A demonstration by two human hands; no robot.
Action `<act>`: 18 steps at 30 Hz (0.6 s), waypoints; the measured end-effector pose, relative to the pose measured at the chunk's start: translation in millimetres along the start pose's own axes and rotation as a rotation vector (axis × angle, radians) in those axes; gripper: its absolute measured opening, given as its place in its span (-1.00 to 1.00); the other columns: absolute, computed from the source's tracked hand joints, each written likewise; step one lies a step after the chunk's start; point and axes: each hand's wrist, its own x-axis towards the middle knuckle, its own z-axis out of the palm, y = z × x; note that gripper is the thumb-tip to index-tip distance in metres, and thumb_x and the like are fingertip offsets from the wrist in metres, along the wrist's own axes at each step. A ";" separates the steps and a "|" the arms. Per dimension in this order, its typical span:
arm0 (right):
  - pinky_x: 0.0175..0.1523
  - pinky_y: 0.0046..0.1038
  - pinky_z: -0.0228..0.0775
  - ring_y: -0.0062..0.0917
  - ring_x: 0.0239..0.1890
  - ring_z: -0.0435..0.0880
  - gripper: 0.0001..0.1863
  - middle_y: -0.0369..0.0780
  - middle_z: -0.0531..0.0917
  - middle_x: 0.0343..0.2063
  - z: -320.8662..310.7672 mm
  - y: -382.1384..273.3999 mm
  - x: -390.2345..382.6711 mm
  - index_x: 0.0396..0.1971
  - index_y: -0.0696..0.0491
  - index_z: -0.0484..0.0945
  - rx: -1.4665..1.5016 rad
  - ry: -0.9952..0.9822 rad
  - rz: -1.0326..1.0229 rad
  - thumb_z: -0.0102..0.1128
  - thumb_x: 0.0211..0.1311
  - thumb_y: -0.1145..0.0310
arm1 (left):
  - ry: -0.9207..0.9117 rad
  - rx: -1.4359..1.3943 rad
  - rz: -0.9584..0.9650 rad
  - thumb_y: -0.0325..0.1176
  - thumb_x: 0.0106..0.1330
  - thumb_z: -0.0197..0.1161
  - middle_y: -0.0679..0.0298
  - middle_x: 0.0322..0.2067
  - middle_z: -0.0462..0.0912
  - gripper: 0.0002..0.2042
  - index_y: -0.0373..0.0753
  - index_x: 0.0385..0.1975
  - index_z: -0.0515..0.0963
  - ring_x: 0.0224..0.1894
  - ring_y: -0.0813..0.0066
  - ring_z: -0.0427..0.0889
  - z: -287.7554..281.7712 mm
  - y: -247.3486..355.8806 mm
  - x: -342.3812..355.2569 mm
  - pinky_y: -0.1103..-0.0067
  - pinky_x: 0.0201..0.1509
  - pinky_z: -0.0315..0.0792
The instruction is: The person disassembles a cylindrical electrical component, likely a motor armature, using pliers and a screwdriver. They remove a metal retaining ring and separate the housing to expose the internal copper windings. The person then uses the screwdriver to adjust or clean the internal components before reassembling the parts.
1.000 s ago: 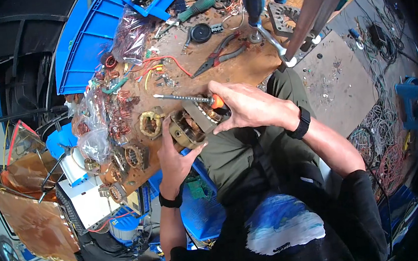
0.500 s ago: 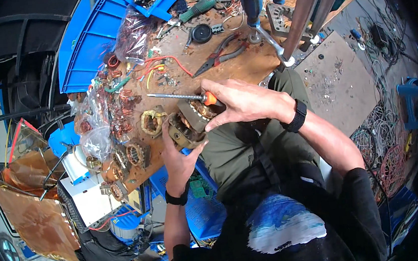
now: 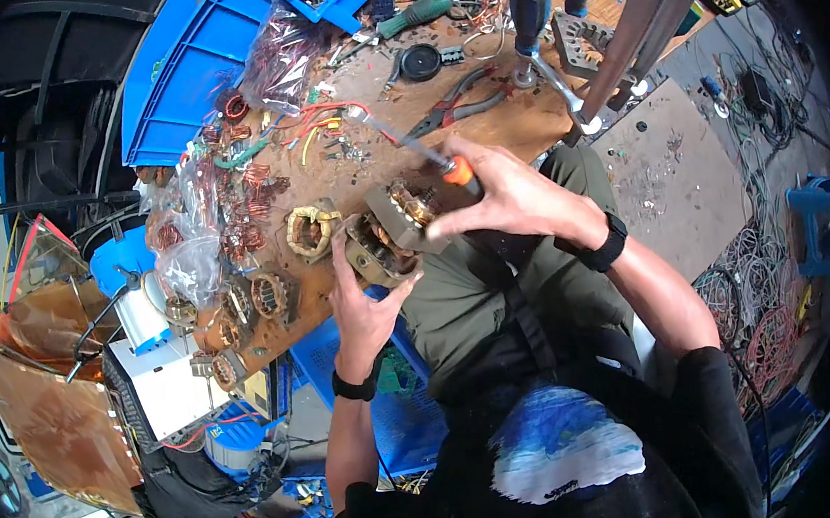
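My left hand (image 3: pixel 365 316) is closed around a motor stator (image 3: pixel 367 262), a blocky metal core with windings inside, held at the bench's near edge above my lap. Right against it, on its upper right, is a second stator (image 3: pixel 394 221) showing copper wire, with my right thumb at its side. In the fingers of my right hand (image 3: pixel 521 194) is a screwdriver (image 3: pixel 457 170) with an orange handle, its shaft pointing up and left over the bench. Just left of the held pieces a stator with a pale yellowish rim (image 3: pixel 311 232) lies on the wood.
Several more stators (image 3: pixel 272 296) line the left bench edge beside copper coils (image 3: pixel 248 210) and clear plastic bags (image 3: pixel 191 268). Pliers (image 3: pixel 460 103), a green-handled screwdriver (image 3: pixel 415 15) and a black round part (image 3: pixel 421 62) lie farther back. Blue-handled tools (image 3: pixel 531 13) stand at the right.
My right hand has moved a little right, tipping the screwdriver shaft from nearly level to steeply up-left. The two stators now show more of their windings. My view has shifted slightly.
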 end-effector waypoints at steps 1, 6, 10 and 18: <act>0.05 -0.21 0.52 -0.26 -0.10 0.70 -0.30 -0.03 0.69 -0.22 -0.7 -0.9 -1.0 0.03 0.22 0.51 0.019 0.029 0.065 0.60 0.21 -0.05 | -0.006 0.005 0.004 -0.47 0.06 0.72 -0.14 0.34 0.54 0.17 -0.35 0.61 -0.03 0.31 0.10 0.65 0.2 -0.9 -0.4 0.25 0.36 0.58; 0.15 -0.24 0.57 -0.25 -0.04 0.79 -0.42 -0.04 0.78 -0.17 -0.2 1.1 -6.9 0.14 0.28 0.50 0.149 0.104 0.196 0.50 0.32 0.21 | -0.009 0.029 0.029 -0.51 0.07 0.71 -0.13 0.34 0.54 0.18 -0.32 0.62 -0.06 0.30 0.16 0.64 -0.7 5.8 1.3 0.26 0.38 0.58; 0.17 -0.27 0.58 -0.31 -0.04 0.80 -0.46 -0.08 0.80 -0.18 2.7 7.1 -9.3 0.15 0.28 0.51 0.198 0.098 0.202 0.47 0.34 0.27 | -0.015 0.011 0.032 -0.51 0.06 0.71 -0.12 0.34 0.53 0.18 -0.31 0.62 -0.06 0.29 0.17 0.64 -0.4 7.0 2.5 0.26 0.37 0.58; 0.08 -0.27 0.59 -0.35 -0.13 0.79 -0.49 -0.12 0.79 -0.24 10.1 7.6 -5.9 0.10 0.29 0.50 0.225 0.099 0.165 0.48 0.33 0.30 | -0.024 -0.048 -0.021 -0.58 0.04 0.70 -0.07 0.37 0.49 0.19 -0.33 0.61 -0.07 0.31 0.20 0.61 0.0 3.1 0.8 0.29 0.38 0.58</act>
